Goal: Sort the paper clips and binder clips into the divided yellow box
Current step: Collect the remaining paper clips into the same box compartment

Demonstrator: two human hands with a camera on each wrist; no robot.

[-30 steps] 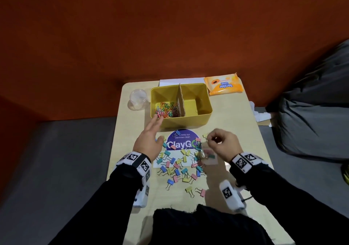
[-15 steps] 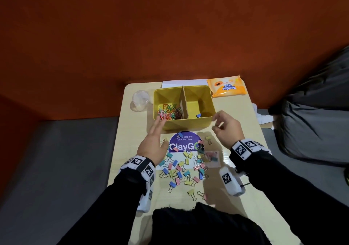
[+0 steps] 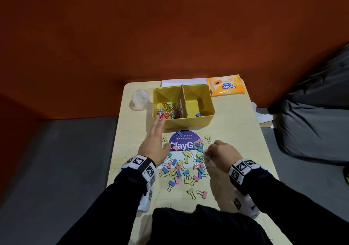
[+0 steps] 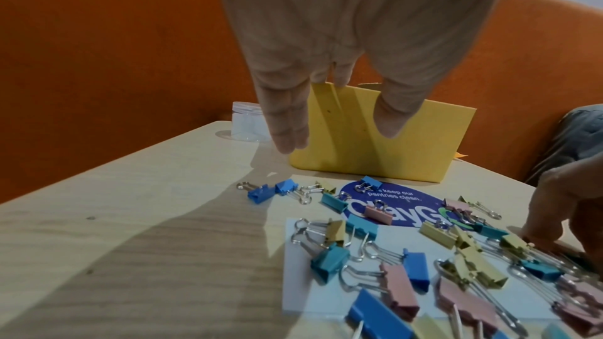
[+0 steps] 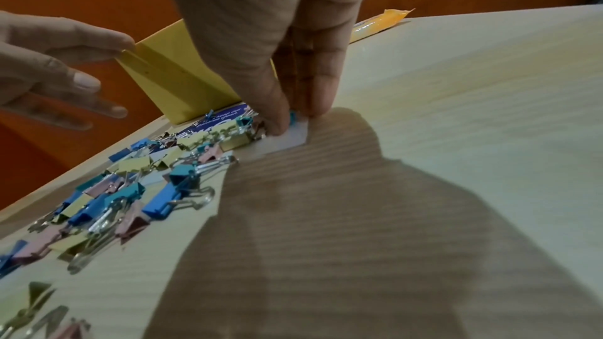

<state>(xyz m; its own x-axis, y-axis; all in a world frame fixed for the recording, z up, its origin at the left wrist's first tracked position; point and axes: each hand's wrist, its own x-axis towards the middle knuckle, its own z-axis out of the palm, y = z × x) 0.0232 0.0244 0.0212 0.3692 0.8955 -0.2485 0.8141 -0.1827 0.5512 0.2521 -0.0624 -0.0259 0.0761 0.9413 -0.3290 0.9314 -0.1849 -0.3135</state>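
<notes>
The box (image 3: 188,124) is plain yellow, with a tan cardboard divider (image 3: 182,103). Its left compartment holds paper clips (image 3: 168,110) in mixed red, green, orange and pink; the right holds one blue binder clip (image 3: 197,114). Loose binder clips (image 3: 184,166) near the table's front edge are blue, teal, pale yellow and pink with silver handles. The sticker (image 3: 182,140) is purple with white lettering. At the far right corner lies an orange packet (image 3: 225,85).
</notes>
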